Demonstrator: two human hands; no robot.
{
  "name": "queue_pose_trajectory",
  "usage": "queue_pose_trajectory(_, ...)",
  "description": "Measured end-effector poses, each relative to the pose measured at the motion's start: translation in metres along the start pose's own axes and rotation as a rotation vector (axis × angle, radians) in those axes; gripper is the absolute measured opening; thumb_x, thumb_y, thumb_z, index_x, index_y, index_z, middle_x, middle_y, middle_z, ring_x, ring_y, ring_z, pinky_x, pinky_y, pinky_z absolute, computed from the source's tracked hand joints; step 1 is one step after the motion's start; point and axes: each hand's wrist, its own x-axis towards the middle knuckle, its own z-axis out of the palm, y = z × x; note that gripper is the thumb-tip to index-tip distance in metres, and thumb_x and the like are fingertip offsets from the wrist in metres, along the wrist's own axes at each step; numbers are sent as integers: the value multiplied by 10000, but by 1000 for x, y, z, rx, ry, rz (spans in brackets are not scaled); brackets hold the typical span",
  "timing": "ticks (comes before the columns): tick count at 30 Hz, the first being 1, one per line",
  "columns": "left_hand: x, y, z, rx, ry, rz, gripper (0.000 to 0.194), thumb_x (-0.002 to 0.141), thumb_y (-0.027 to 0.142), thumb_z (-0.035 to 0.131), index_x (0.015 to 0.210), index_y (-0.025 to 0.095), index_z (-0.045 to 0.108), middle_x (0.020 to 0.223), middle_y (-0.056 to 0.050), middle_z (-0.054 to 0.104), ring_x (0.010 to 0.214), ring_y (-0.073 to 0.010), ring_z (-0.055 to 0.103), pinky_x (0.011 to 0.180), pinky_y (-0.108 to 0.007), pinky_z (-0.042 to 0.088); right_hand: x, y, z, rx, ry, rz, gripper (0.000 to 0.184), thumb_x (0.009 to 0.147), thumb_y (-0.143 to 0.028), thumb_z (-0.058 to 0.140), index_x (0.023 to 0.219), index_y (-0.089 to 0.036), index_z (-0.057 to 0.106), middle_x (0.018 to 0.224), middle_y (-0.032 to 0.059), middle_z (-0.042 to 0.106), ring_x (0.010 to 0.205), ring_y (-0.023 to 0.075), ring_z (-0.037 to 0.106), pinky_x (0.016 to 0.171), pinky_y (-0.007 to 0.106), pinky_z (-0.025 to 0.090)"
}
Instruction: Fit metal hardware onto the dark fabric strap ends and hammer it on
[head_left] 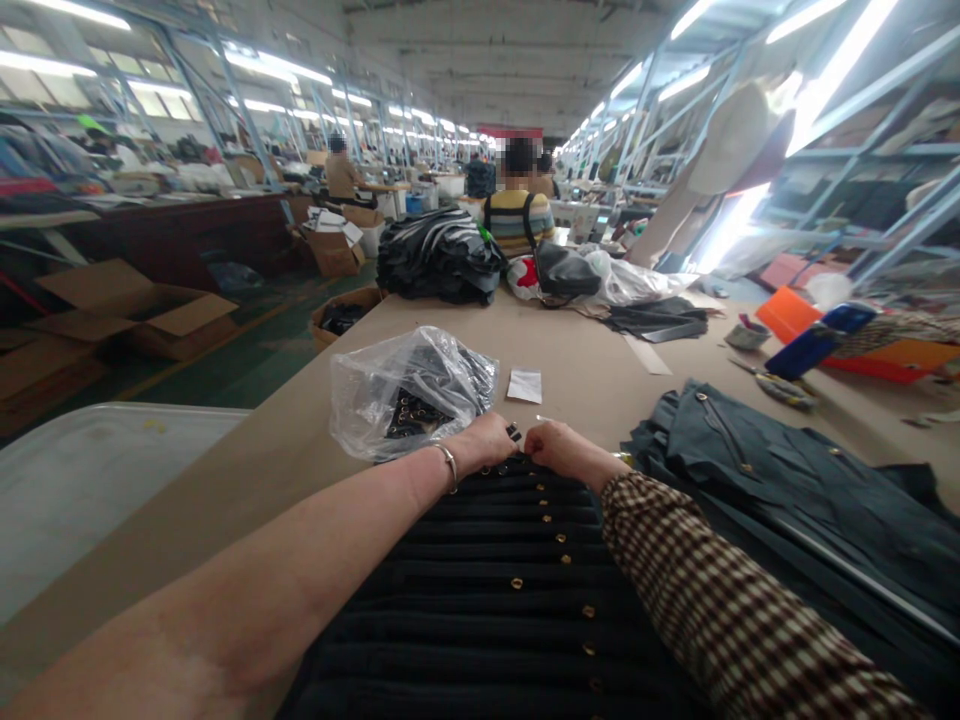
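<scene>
Rows of black fabric strips [465, 570] with gold eyelets lie side by side in front of me. At their far end my left hand [486, 443], a bangle on its wrist, is closed with a small black piece [514, 432] sticking out past its fingertips. Close by on the right, my right hand [562, 447] is closed in a pinch over the strips; what its fingers hold is too small to make out. A clear plastic bag [360, 400] with black eyeleted pieces inside lies just beyond my left hand. Behind both hands is a small white paper [525, 385].
Dark garment pieces with zips [750, 470] lie at right, near yellow-handled snips [784, 390] and an orange box [892, 355]. A stack of dark cut pieces [439, 255] stands at the table's far end. Open cardboard boxes [142, 310] sit on the left floor; co-workers [517, 215] are beyond.
</scene>
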Motion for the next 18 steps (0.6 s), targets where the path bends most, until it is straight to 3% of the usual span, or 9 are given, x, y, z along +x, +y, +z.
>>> queue_pose_trajectory(8, -4, -13, -9, -11, 37, -2, 311, 882, 349, 563, 1126, 156, 571, 1127, -70, 600, 965, -196, 601, 817, -402, 523, -6, -9, -5, 33, 76, -8, 170, 628, -37, 591, 655, -162, 702, 668, 36, 683, 631, 140, 585, 568, 209, 395)
queue_pose_trajectory(10, -9, -15, -14, -49, 61, 11, 289, 883, 355, 561, 1084, 148, 583, 1068, -57, 615, 908, -178, 609, 776, -374, 531, -13, -15, -5, 74, 158, -10, 170, 685, -68, 569, 719, -164, 705, 729, 47, 689, 708, 153, 598, 634, 223, 417)
queue_pose_trajectory(13, -19, -14, -19, -139, 103, 41, 234, 855, 336, 592, 955, 125, 609, 815, -15, 621, 657, -120, 583, 590, -267, 495, -25, -29, 0, 164, 244, -28, 182, 807, -185, 513, 827, -167, 692, 795, 52, 688, 762, 151, 605, 673, 232, 440)
queue_pose_trajectory(15, -26, -11, -20, -217, 132, 61, 210, 821, 318, 612, 903, 125, 609, 650, 23, 566, 496, -86, 500, 465, -220, 403, -33, -42, 7, 298, 204, -51, 205, 840, -272, 500, 879, -168, 671, 748, 31, 676, 664, 125, 603, 591, 213, 449)
queue_pose_trajectory(18, -33, -7, -17, -323, 162, 73, 193, 805, 311, 593, 894, 139, 595, 553, 46, 508, 409, -76, 434, 393, -213, 310, -41, -58, 17, 764, 92, -40, 185, 781, -325, 571, 858, -164, 619, 645, -17, 625, 511, 88, 563, 484, 190, 440)
